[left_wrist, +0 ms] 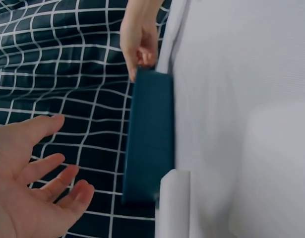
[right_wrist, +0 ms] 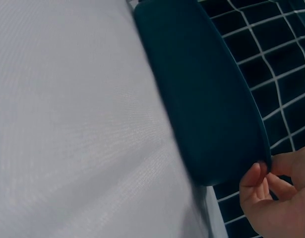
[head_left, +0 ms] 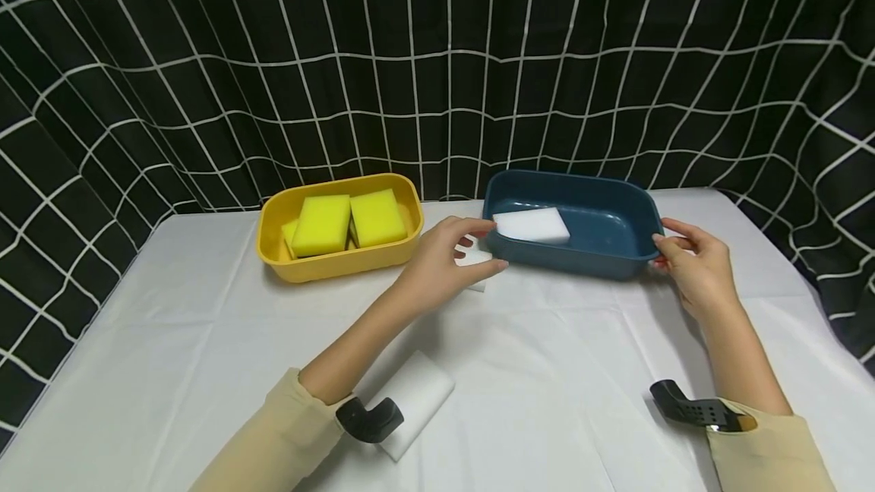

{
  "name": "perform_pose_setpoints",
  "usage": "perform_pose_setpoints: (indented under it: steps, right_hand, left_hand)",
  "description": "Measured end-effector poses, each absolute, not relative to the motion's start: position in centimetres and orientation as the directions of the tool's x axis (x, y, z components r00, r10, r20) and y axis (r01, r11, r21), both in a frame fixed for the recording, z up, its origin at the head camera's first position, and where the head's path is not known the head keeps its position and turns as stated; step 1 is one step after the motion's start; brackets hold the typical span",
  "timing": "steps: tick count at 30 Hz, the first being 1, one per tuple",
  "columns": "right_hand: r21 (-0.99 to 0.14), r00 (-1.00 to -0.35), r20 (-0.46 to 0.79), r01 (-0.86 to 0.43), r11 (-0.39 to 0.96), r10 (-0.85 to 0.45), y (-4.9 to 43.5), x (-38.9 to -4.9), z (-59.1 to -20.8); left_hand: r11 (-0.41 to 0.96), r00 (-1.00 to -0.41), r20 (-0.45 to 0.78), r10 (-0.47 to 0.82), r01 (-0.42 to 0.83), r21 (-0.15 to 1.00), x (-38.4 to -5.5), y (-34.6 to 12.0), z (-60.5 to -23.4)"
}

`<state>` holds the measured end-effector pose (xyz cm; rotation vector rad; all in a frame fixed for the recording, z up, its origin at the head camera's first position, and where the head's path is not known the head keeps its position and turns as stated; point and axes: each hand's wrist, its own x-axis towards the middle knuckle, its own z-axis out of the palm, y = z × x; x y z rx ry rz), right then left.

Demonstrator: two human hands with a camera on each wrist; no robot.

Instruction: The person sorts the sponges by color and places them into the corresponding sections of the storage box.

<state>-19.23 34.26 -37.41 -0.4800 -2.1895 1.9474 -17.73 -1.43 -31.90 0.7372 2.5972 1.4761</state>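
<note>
A blue plastic bin (head_left: 574,253) stands at the back right of the table with a white sponge block (head_left: 532,225) lying in its left part. My right hand (head_left: 700,260) pinches the rim at the bin's right end, thumb and fingers on either side, as the right wrist view also shows. My left hand (head_left: 447,260) is by the bin's left end, fingers apart and relaxed; in the left wrist view the left hand (left_wrist: 38,183) holds nothing. Partly hidden behind it, a second white block (head_left: 475,273) lies on the table. Another white block (head_left: 417,397) lies nearer, under the left forearm.
A yellow bin (head_left: 328,270) with several yellow sponges (head_left: 323,225) stands at the back left. White cloth (head_left: 547,401) covers the table. Behind it hangs a black curtain (head_left: 437,82) with a white grid.
</note>
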Motion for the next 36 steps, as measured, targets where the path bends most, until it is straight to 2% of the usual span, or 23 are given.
perform_pose_setpoints:
  steps: [16, 23, 36]
  right_hand:
    - [-0.993, -0.938, -0.068, 0.097, 0.068, 0.340, 34.0, -19.4, -37.5]
    - [-0.976, -0.929, -0.093, 0.157, 0.152, 0.358, 34.1, -19.3, -37.5]
    - [-0.990, -0.932, -0.092, 0.123, 0.067, 0.350, 34.2, -19.2, -37.4]
  left_hand:
    - [0.429, -0.939, 0.137, 0.316, 0.270, 0.862, -14.7, -6.3, -33.5]
    - [0.452, -0.939, 0.111, 0.327, 0.258, 0.854, -13.3, -7.8, -34.6]
    - [0.485, -0.929, -0.012, 0.370, 0.182, 0.856, -11.7, -9.2, -36.6]
